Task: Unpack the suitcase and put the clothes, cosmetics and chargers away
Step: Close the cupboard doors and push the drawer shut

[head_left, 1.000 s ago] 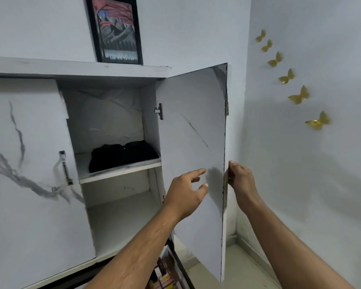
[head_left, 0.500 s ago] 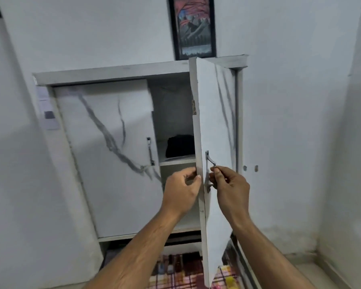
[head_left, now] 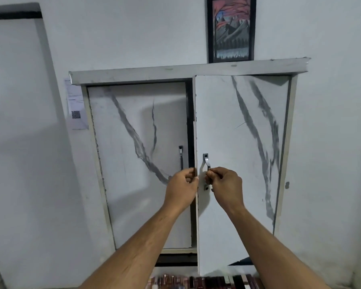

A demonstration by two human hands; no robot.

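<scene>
A wall cupboard has two white marble-patterned doors. The right door [head_left: 233,142] stands almost closed, its free edge a little proud of the frame. My right hand [head_left: 224,183] pinches the lower part of that door's metal handle [head_left: 206,161]. My left hand [head_left: 182,187] grips the door's free edge, fingers curled round it. The left door [head_left: 138,155] is closed, with its own handle [head_left: 181,157]. A narrow dark gap shows between the doors; the shelves and clothes inside are hidden. No suitcase is in view.
A framed picture [head_left: 230,28] stands on the cupboard's top ledge [head_left: 175,71]. A paper sheet [head_left: 76,105] hangs on the wall left of the cupboard. A patterned cloth [head_left: 196,282] lies below, at the bottom edge.
The right door has swung from wide open to nearly closed. My right hand moved from the door's outer edge to its handle; my left hand went from the door's face to its edge.
</scene>
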